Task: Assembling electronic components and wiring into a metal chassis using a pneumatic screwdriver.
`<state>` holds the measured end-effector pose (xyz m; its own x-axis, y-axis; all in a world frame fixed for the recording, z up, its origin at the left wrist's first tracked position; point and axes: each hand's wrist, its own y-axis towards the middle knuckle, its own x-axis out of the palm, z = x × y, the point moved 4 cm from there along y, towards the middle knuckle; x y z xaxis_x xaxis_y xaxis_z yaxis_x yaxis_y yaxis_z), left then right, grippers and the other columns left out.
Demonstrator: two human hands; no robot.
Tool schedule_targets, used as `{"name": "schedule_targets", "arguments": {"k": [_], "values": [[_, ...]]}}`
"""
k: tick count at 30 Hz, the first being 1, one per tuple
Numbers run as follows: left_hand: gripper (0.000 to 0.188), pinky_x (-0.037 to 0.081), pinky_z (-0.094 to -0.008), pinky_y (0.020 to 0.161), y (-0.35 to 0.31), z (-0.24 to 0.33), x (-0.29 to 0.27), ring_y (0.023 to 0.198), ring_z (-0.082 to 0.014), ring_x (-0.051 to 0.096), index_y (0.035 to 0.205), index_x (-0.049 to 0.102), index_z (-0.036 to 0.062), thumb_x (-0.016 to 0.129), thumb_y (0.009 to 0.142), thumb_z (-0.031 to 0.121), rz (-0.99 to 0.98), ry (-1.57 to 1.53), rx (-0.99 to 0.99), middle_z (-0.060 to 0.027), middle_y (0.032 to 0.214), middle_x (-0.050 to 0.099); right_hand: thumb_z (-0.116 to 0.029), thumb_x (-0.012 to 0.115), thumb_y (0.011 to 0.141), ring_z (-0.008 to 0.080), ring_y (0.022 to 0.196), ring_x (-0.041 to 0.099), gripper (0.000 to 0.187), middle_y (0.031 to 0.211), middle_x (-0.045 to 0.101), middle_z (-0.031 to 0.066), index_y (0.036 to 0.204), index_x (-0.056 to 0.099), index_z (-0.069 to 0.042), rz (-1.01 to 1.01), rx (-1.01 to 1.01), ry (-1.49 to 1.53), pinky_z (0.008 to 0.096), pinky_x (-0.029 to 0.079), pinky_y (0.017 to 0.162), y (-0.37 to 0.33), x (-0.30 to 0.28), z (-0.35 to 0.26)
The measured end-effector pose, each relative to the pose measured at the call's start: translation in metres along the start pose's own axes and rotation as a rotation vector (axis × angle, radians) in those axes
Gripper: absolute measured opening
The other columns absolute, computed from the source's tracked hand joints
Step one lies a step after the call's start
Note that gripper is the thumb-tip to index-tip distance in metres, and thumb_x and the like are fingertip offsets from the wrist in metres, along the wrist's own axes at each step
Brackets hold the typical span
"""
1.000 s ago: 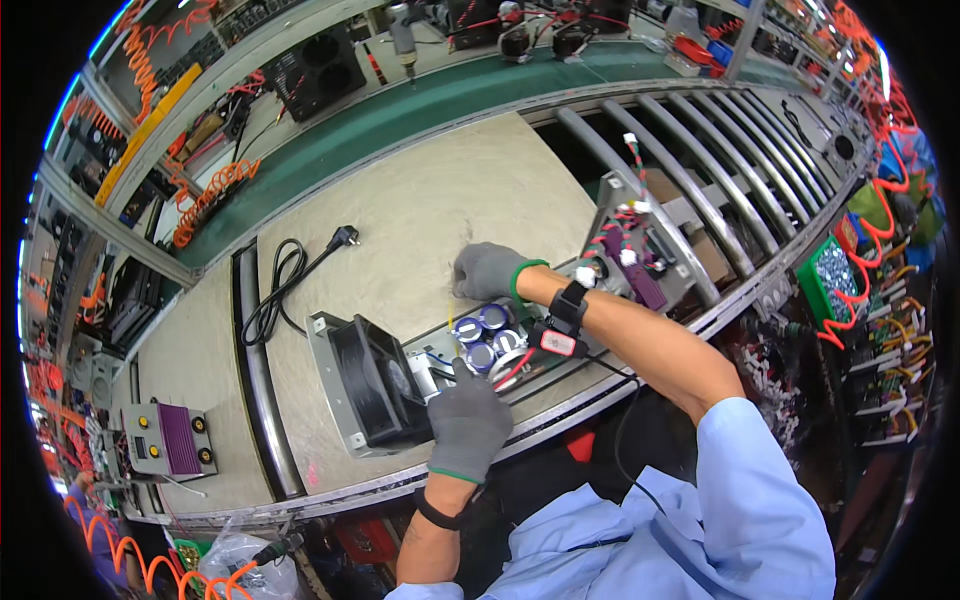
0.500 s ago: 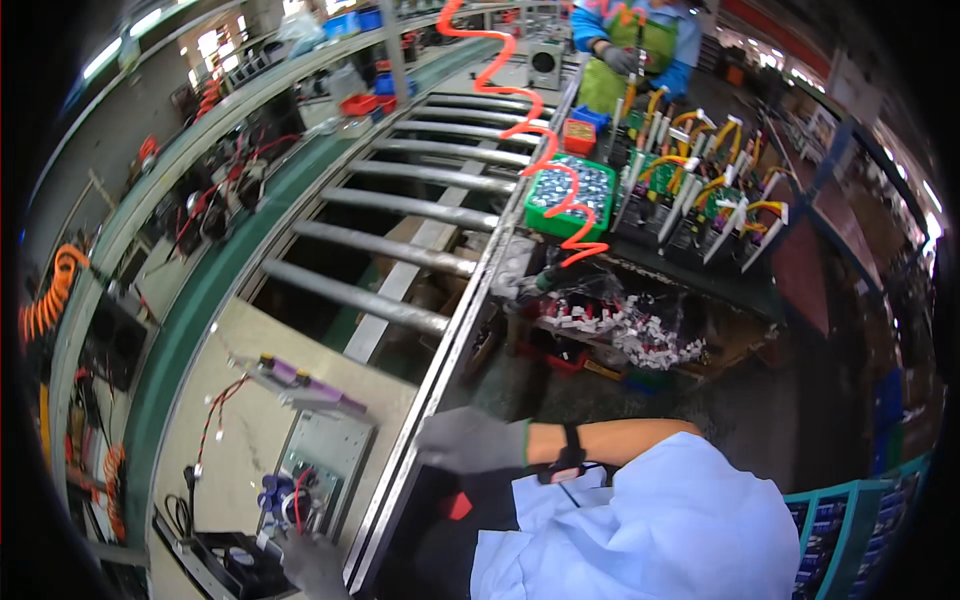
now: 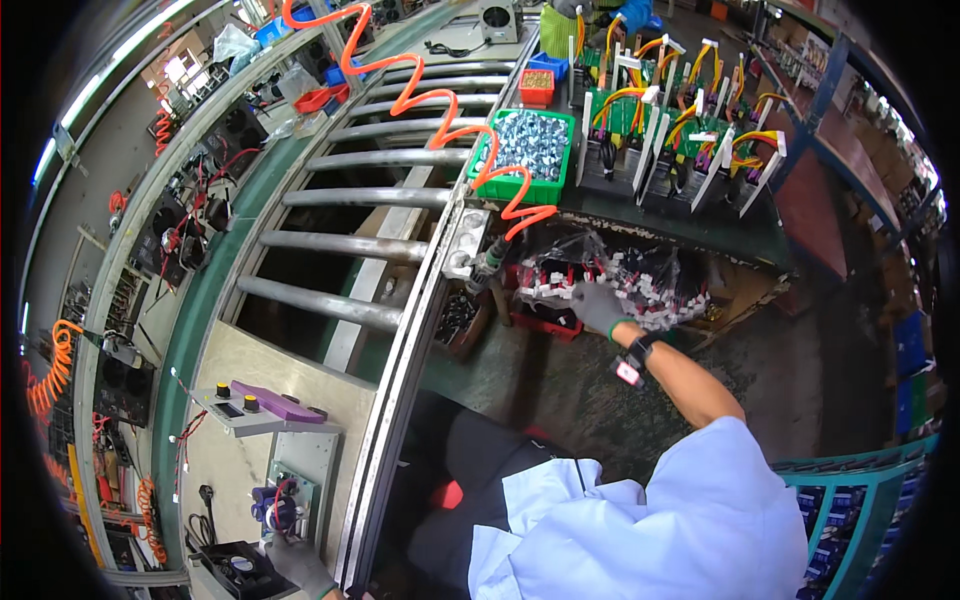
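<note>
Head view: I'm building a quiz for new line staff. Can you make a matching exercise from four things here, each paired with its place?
Things:
1. right hand
2. left hand
3. green bin of metal parts
4. orange coiled hose

Places:
A. hanging over the steel rollers
B. at the lower edge, by the black fan
C. in the clear bag of small white parts
D. beside the top end of the rollers

Pairs: 1-C, 2-B, 3-D, 4-A
</note>
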<state>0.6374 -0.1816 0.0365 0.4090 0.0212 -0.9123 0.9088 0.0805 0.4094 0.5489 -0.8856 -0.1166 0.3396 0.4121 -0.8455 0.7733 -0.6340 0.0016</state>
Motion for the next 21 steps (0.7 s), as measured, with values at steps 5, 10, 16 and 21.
{"name": "schedule_targets", "arguments": {"k": [5,10,16,21], "values": [[0.022,0.049,-0.0450,0.077,-0.025,0.035,-0.042,0.092,-0.0411,0.061,0.106,0.065,-0.0035,0.061,0.089,0.009,0.142,-0.069,0.009,-0.0209,0.092,0.063,-0.011,0.059,0.085,0.0395,0.095,0.066,0.029,0.102,0.065,0.0215,0.113,0.066,-0.011,-0.033,-0.163,-0.430,0.0486,0.054,0.084,0.047,0.033,0.024],[0.030,0.052,-0.0476,0.081,-0.048,0.075,-0.075,0.094,-0.0394,0.065,0.111,0.062,-0.0009,0.059,0.095,0.025,-0.011,-0.100,-0.067,-0.0230,0.107,0.065,-0.014,0.060,0.085,0.0375,0.095,0.068,0.018,0.102,0.067,0.0197,0.095,0.075,-0.014,-0.066,-0.155,-0.537,0.0465,0.055,0.082,0.067,0.038,0.028],[0.029,0.050,-0.0481,0.078,-0.064,0.109,-0.067,0.089,-0.0394,0.063,0.110,0.063,-0.0027,0.066,0.093,0.020,-0.040,-0.327,0.050,-0.0238,0.095,0.065,-0.031,0.062,0.086,0.0371,0.094,0.067,0.027,0.102,0.068,0.0201,0.099,0.074,-0.011,-0.167,-0.175,-0.502,0.0478,0.054,0.085,0.066,0.026,0.017],[0.027,0.051,-0.0481,0.070,-0.069,0.156,-0.042,0.082,-0.0404,0.064,0.111,0.066,-0.0027,0.067,0.093,0.018,-0.150,-0.355,0.262,-0.0240,0.091,0.066,-0.025,0.056,0.087,0.0375,0.101,0.064,0.029,0.109,0.067,0.0219,0.106,0.071,-0.008,-0.072,-0.306,-0.483,0.0548,0.049,0.089,0.082,0.050,-0.001]]}}
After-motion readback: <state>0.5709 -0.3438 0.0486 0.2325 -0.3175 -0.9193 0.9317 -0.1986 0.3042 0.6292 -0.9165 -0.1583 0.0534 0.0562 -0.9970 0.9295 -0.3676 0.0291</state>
